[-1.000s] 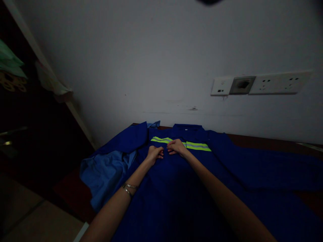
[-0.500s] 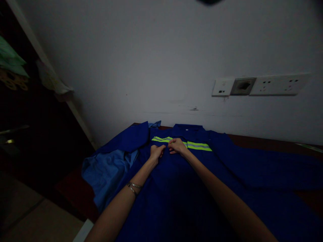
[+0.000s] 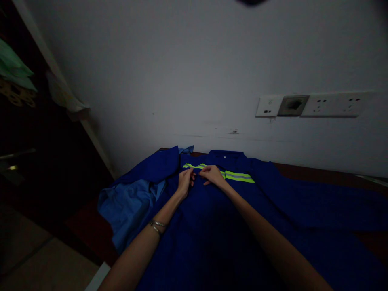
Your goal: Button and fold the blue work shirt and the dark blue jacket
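Note:
A dark blue work jacket lies spread out face up, its collar towards the wall. Across its chest runs a yellow-green reflective strip with a grey middle line. My left hand, with bracelets at the wrist, is closed in a pinch at the chest cloth just below the left part of the strip. Close beside it, my right hand pinches at the same place and covers part of the strip. The fingertips are a little apart from each other. Any small detail between them is too dim to make out.
A crumpled lighter blue garment lies to the left, partly under the jacket's sleeve. Reddish-brown table surface shows at the left. Behind stands a pale wall with a row of sockets. A dark door with a handle is at far left.
My left hand has moved slightly up and left, its thumb now near the strip and its fingers curled. My right hand has shifted slightly left. The jacket lies as before.

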### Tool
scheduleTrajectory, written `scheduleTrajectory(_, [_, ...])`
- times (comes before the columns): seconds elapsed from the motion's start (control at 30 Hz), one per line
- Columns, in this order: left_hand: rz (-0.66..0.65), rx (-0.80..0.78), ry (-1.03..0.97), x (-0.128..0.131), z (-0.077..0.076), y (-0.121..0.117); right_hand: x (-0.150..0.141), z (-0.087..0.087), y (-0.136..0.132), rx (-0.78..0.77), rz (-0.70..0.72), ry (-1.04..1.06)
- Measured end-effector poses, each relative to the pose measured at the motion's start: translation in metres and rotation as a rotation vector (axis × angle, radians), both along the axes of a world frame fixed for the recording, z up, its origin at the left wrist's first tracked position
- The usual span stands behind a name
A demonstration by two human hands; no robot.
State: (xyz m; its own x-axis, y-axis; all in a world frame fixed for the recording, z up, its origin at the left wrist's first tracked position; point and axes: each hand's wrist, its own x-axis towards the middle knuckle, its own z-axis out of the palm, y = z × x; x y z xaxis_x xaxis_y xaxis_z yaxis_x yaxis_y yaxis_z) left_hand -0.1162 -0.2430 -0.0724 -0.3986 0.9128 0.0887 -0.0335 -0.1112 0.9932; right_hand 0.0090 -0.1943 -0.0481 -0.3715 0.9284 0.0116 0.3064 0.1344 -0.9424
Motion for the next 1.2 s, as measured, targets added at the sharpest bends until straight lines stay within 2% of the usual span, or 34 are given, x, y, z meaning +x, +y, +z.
scheduleTrajectory(0.13, [0.035,0.038,0.075,-0.003,0.000,0.001,0.000,-0.002,-0.007,0.212,0.072,-0.144])
scheduleTrajectory(0.23, [0.042,0.094,0.192,-0.005,0.001,0.001,-0.002,-0.006,-0.010,0.353,0.030,-0.195])
scheduleTrajectory(0.3, [0.033,0.126,0.245,-0.006,0.004,0.001,-0.003,-0.007,-0.008,0.393,0.008,-0.211])
scheduleTrajectory(0.37, [0.021,0.143,0.270,-0.008,0.009,-0.001,-0.003,-0.006,-0.006,0.353,0.008,-0.214])
scheduleTrajectory(0.5, [0.007,0.120,0.299,-0.014,0.017,-0.003,0.001,-0.003,0.001,0.150,0.016,-0.130])
scheduleTrajectory(0.63, [-0.132,0.004,0.301,-0.024,0.021,-0.003,0.006,-0.004,0.007,-0.033,0.042,0.001])
scheduleTrajectory(0.77, [-0.214,-0.096,0.461,-0.031,0.018,-0.002,0.011,-0.005,0.012,-0.187,0.055,0.056])
scheduleTrajectory(0.93, [-0.180,-0.028,0.591,-0.027,0.010,0.000,0.015,-0.007,0.014,-0.237,0.070,0.095])
scheduleTrajectory(1.2, [-0.076,0.053,0.762,-0.005,-0.001,-0.001,0.015,-0.002,0.011,-0.235,0.073,0.078])
